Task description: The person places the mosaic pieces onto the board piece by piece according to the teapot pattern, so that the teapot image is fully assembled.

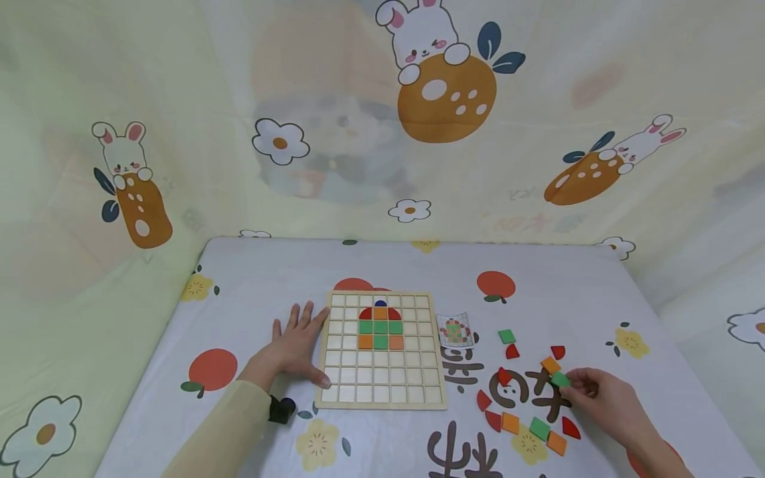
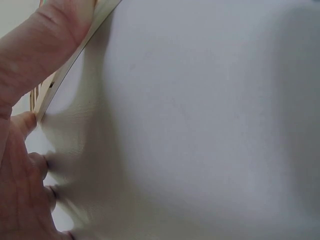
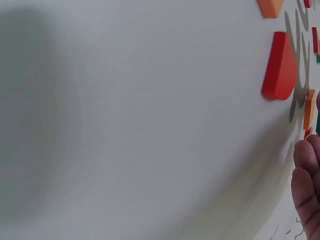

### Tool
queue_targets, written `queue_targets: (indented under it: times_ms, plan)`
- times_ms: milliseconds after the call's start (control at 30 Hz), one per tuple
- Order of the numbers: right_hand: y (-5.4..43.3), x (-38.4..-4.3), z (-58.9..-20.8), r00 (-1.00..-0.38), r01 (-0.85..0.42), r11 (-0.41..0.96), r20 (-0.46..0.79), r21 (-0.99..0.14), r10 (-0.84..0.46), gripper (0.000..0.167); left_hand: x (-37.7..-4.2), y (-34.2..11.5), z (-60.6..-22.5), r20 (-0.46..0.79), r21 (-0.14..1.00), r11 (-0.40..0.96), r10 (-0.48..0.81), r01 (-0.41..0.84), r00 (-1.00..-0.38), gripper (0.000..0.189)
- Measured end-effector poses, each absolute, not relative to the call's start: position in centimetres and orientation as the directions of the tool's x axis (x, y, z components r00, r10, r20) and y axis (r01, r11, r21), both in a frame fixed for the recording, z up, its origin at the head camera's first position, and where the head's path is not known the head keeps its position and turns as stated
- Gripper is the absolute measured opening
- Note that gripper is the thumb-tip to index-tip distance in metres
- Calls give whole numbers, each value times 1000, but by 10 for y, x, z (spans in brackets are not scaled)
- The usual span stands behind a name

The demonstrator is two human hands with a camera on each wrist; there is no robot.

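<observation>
My left hand (image 1: 297, 348) lies with spread fingers along the left side of a wooden grid board (image 1: 364, 395); thumb and index fingertip touch its frame. On the board's upper half sit a blue piece (image 1: 380, 303), red quarter-round pieces (image 1: 394, 314), and several green and orange squares. At the right, my right hand (image 1: 609, 401) pinches a green square tile (image 1: 560, 379) between thumb and fingertips. Just beyond that tile lies an orange square tile (image 1: 550, 365). In the right wrist view, a red quarter-round piece (image 3: 281, 70) lies on the cloth near the fingers.
A small pattern card (image 1: 455, 330) lies against the board's right side. Loose red, orange and green pieces, among them a green tile (image 1: 540, 428), are scattered between board and right hand. A small black object (image 1: 281, 409) is by the left wrist. A printed curtain (image 1: 335, 99) hangs behind the table.
</observation>
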State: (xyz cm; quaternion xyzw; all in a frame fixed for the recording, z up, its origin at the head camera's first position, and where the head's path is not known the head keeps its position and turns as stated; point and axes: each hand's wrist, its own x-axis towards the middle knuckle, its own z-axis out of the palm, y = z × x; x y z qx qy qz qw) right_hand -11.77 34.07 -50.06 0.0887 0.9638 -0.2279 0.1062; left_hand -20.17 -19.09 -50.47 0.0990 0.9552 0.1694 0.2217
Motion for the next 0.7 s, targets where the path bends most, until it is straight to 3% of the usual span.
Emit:
queue_targets:
  times_ms: [300, 700]
  plan:
    - [320, -125, -492, -978, 146, 884, -200, -443, 61, 40, -202, -191, -503, -391, 368, 923, 265, 114, -881, 135]
    - [252, -146, -478, -984, -9, 846, -144, -532, -101, 36, -202, -191, -502, -392, 379, 919, 271, 114, -879, 136]
